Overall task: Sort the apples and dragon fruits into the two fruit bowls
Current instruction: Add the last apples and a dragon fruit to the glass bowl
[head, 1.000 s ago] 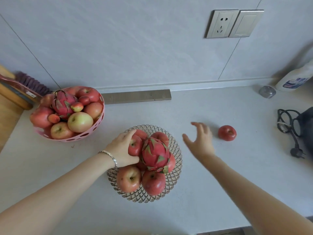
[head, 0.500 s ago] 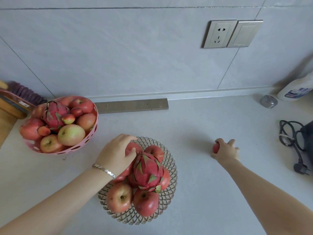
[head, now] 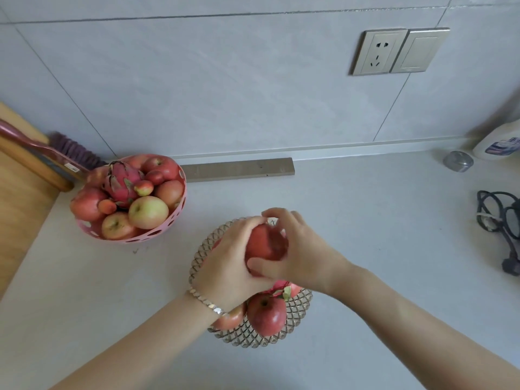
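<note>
A clear patterned glass bowl (head: 295, 322) stands in the middle of the counter. Over it, my left hand (head: 228, 266) and my right hand (head: 306, 254) meet around one red apple (head: 266, 243). My left fingers curl round its left side; my right thumb and fingers pinch it from the right. Under the hands the bowl holds a dark red apple (head: 267, 315), another apple (head: 228, 319) and a mostly hidden dragon fruit (head: 281, 287). At the back left a pink perforated bowl (head: 132, 238) carries several apples (head: 147, 211) and a dragon fruit (head: 123, 181).
A wooden board (head: 19, 198) and a brush (head: 74, 150) lie left of the pink bowl. A metal strip (head: 239, 173) runs along the wall. On the right are a black cable (head: 498, 218), a small metal cap (head: 458, 161) and a white bottle (head: 498, 144).
My right hand took the loose red apple off the counter at the right and carried it left over the glass bowl. My left hand rose from the bowl's fruit to meet it.
</note>
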A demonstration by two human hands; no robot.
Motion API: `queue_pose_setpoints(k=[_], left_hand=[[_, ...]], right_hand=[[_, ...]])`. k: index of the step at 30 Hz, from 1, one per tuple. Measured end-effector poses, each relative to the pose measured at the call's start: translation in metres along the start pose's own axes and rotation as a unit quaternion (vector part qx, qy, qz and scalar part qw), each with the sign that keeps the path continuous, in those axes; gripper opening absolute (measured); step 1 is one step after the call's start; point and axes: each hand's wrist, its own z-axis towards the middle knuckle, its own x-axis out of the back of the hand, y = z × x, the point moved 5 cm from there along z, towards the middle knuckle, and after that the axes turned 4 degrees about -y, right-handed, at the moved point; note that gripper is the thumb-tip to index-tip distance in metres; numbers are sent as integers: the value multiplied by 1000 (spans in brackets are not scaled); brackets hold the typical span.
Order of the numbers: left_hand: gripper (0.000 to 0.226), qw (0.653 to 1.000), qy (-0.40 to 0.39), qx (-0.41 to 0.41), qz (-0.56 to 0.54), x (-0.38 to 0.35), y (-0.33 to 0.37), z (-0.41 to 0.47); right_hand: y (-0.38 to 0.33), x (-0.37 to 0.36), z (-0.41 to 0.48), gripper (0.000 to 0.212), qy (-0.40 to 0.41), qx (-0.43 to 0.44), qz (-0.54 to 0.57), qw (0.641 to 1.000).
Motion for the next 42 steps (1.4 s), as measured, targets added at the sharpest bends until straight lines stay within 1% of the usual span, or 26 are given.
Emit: queue_pose_setpoints(k=[1, 2, 3, 5, 6, 7, 9, 11, 12, 14, 16, 17, 19, 21, 24, 27, 30, 33, 36, 38, 39, 42], left_hand=[[65, 999, 22, 25, -14, 3, -10, -8], [65, 997, 45, 54, -33, 5, -22, -18], [68, 993, 67, 85, -53, 6, -34, -28], [69, 983, 91, 142, -77, 3, -61, -47], [68, 980, 92, 160, -75, -1, -72, -55], [68, 979, 90, 170, -66, -6, -81, -61], [70, 979, 95, 176, -45, -16, -93, -68], [73, 976, 107, 184, -55, -23, -97, -71], [73, 974, 114, 185, -62, -26, -97, -71], [73, 974, 130, 175, -60, -28, -96, -72], [72, 976, 136, 164, -41, -27, -93, -72], [73, 976, 137, 165, -29, -26, -92, -71], [75, 978, 137, 158, -6, -25, -90, -71], [75, 983, 124, 137, 7, -29, -87, -70], [76, 990, 97, 102, 30, -40, -82, -67], [79, 989, 100, 109, 17, -45, -80, -63], [84, 990, 96, 95, 31, -46, -79, -64], [87, 992, 52, 85, 76, -44, -80, -64], [91, 980, 3, 61, 188, -46, -79, -62], [94, 961, 7, 50, 271, -49, -76, -62], [94, 954, 12, 45, 296, -52, -75, -63], [85, 959, -4, 56, 277, -58, -78, -66]], right_hand=[[0, -6, -1, 70, -13, 10, -4, 1000], [5, -10, -1, 66, -11, 15, 14, 1000], [12, -11, -1, 58, 9, 8, 45, 999], [34, -13, 1, 36, 87, -25, 95, 991], [46, -16, 1, 28, 122, -47, 99, 986], [57, -20, 1, 25, 143, -70, 93, 983], [77, -33, 2, 30, 148, -112, 89, 979], [88, -46, 1, 37, 141, -131, 126, 973], [91, -52, 1, 44, 132, -130, 143, 972], [92, -62, -1, 67, 102, -120, 147, 976], [92, -68, -2, 88, 75, -117, 108, 984], [91, -69, -2, 92, 75, -113, 85, 987], [91, -68, 0, 91, 102, -98, 63, 988], [93, -67, 1, 86, 131, -89, 79, 984], [98, -68, 2, 83, 149, -90, 100, 980], [100, -64, 3, 79, 165, -85, 133, 974], [101, -62, 3, 79, 158, -79, 139, 974], [100, -65, 2, 84, 154, -75, 121, 978], [97, -68, 1, 86, 135, -69, 110, 982], [97, -68, 1, 90, 126, -67, 96, 985], [97, -68, 0, 92, 119, -67, 94, 986], [101, -69, -4, 91, 99, -76, 115, 986]])
